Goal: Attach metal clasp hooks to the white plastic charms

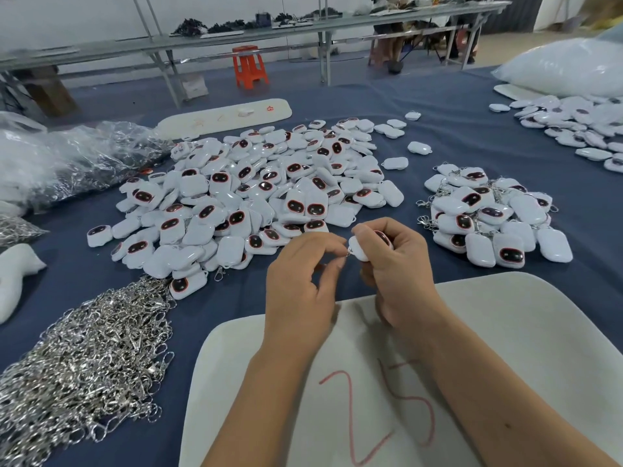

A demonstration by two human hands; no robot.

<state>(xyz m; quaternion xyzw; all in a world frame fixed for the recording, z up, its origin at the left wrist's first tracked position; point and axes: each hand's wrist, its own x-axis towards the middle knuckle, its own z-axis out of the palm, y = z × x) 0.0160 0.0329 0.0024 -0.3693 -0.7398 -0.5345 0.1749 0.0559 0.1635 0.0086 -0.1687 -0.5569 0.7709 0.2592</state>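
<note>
My right hand (pixel 394 264) grips one white plastic charm (pixel 362 249) with a dark red-rimmed face, above the front of the table. My left hand (pixel 303 281) pinches a small metal clasp hook (pixel 347 253) against the charm's loop; most of the hook is hidden by my fingers. A big heap of loose charms (pixel 256 197) lies just beyond my hands. A pile of metal clasp hooks (pixel 84 358) spreads at the front left. At the right sits a smaller pile of charms with hooks on them (pixel 488 217).
A white foam board (pixel 505 348) marked in red lies under my forearms on the blue cloth. Clear plastic bags (pixel 67 160) sit at the left, another charm pile (pixel 573 126) and a white bag (pixel 566 69) at far right. An orange stool (pixel 250 65) stands behind.
</note>
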